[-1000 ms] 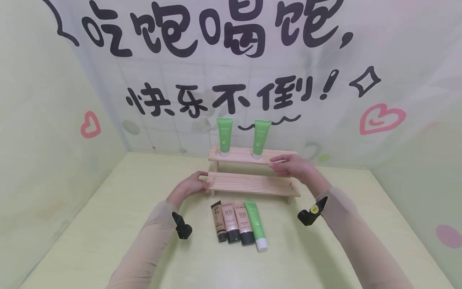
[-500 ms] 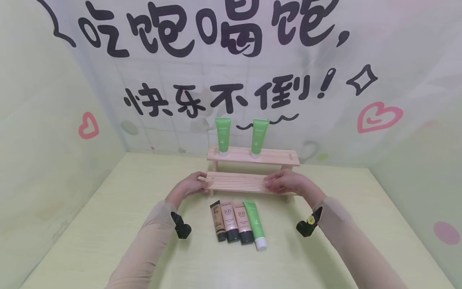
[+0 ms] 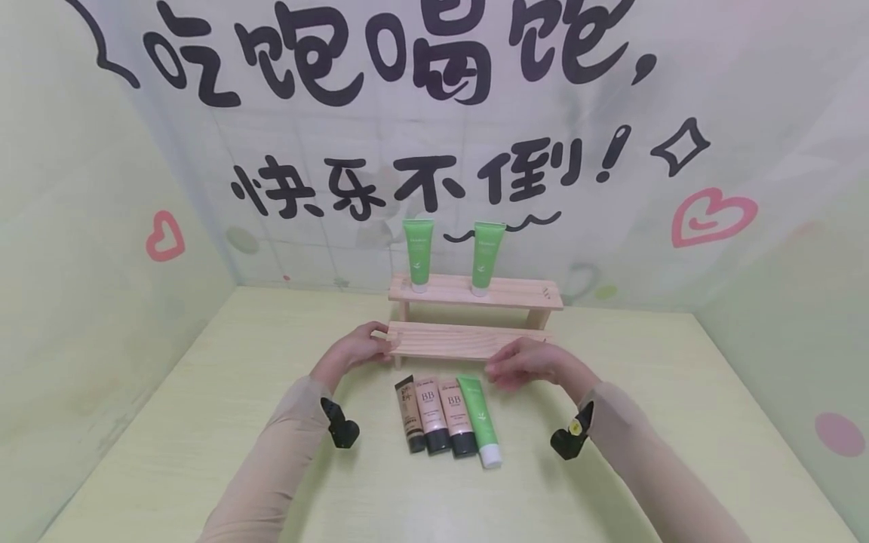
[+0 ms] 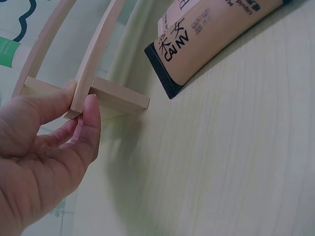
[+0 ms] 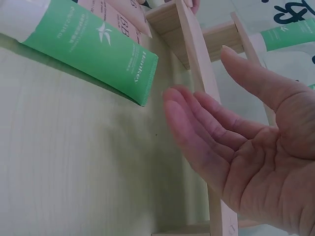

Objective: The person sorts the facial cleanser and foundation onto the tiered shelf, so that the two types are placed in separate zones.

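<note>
Wooden stand: two steps; the left end of its lower shelf (image 3: 448, 341) is held. Clock: that shelf's middle is the centre, 12 toward the wall.
Stand's handling: bare wood, so probably stiff, fairly light and not slippery; the plank ends look the best hold, with the tubes on top liable to topple if it is jolted.
Left hand (image 4: 49, 152): at 9 o'clock, thumb and fingers pinching the shelf's end.
Right hand (image 5: 263, 160): at 4 o'clock, thumb well apart from the fingers, gripping nothing; whether it brushes the shelf, I cannot tell.
Lying green tube (image 3: 479, 415): at 6 o'clock, just beside the right fingertips, its white cap pointing to about 5.
Tube's handling: likely light, soft and a little slick; a gentle hold across the body near the cap should dent it least.
BB tubes (image 3: 431, 415): two, between 6 and 7 o'clock, black caps toward the person.
Brown tube (image 3: 409, 415): outermost of that row, at 7 o'clock.
Standing green tubes (image 3: 419, 256): two on the upper shelf (image 3: 448, 288), at 11 and 12 o'clock, caps down.
Since a second ago: the right hand has come from the upper shelf's right end, now uncovered, to the lower shelf's front; left hand and tubes keep their places.
</note>
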Available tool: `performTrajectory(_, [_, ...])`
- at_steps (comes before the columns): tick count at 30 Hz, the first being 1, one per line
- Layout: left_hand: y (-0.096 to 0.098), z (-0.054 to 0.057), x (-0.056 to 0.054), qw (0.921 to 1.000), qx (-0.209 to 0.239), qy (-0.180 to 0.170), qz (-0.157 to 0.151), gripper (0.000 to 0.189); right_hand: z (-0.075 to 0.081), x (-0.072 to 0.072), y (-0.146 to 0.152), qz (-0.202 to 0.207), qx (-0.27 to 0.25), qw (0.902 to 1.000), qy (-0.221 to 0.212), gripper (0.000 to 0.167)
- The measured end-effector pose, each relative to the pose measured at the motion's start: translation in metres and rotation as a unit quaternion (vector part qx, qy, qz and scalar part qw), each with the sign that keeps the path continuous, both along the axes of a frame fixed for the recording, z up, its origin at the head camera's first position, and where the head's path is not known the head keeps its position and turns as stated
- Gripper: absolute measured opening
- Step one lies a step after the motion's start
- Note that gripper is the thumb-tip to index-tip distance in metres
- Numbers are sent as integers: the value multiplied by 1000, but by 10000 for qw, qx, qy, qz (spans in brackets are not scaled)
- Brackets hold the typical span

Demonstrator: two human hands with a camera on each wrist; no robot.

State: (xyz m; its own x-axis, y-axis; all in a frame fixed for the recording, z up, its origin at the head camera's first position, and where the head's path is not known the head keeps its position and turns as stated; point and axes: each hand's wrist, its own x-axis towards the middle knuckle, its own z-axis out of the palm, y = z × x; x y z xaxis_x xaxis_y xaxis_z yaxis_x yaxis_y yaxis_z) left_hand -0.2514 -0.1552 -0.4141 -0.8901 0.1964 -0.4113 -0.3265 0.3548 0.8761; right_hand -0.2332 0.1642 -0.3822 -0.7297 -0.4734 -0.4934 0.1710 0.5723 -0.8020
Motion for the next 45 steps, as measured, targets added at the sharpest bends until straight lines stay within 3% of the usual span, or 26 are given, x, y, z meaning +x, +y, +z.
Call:
performTrajectory(8, [0, 0, -1, 10000, -44, 17, -17, 48, -11, 8, -4, 154, 106, 9998, -25, 33])
performTrajectory(15, [0, -1, -1, 10000, -29, 9, -54, 48, -21, 15, -9, 61, 113, 9999, -109, 39])
performTrajectory(29, [1, 1, 2, 10000, -13, 25, -63, 49, -31, 27, -29, -828, 570, 9949, 122, 48])
performTrajectory(38, [1, 1, 2, 10000, 4, -43, -81, 51, -26, 31, -42, -951, 1313, 9860, 381, 33])
performTrajectory(45, [-1, 0, 1, 10000, 1, -30, -80, 48, -28, 30, -44, -863, 1329, 9870, 263, 24])
